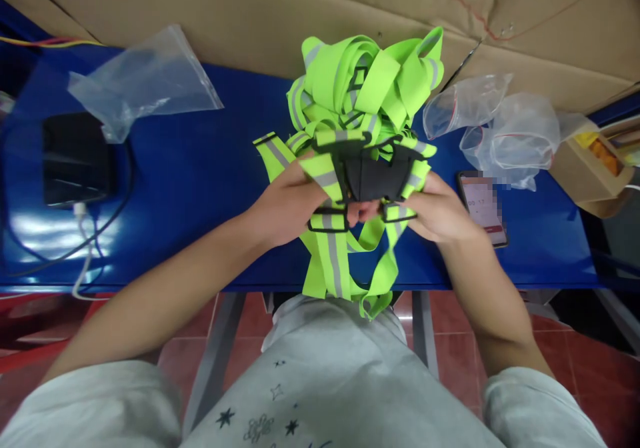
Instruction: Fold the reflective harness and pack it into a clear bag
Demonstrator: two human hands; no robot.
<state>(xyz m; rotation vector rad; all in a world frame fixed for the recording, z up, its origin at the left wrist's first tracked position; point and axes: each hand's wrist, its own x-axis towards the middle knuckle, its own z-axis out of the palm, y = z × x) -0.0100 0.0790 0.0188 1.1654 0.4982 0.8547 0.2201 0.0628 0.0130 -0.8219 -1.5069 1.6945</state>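
Neon yellow-green straps with grey reflective stripes lie in a heap (350,85) on the blue table. In front of the heap, my left hand (293,205) is closed round strap ends at the left of a black plastic buckle (377,178). My right hand (433,208) grips the strap at the buckle's right side. Fingertips show just below the buckle, close together. Black strap adjusters (327,221) sit under it, and loose straps (333,265) hang down over the table's front edge. Straps and buckle hide most of the fingers.
On the blue table (185,168) are a clear plastic bag (155,85) and a black device (77,158) with cables at the left. Clear bags (525,131), a phone (483,208) and an open cardboard box (587,168) lie at the right. Brown cardboard (250,15) lines the back.
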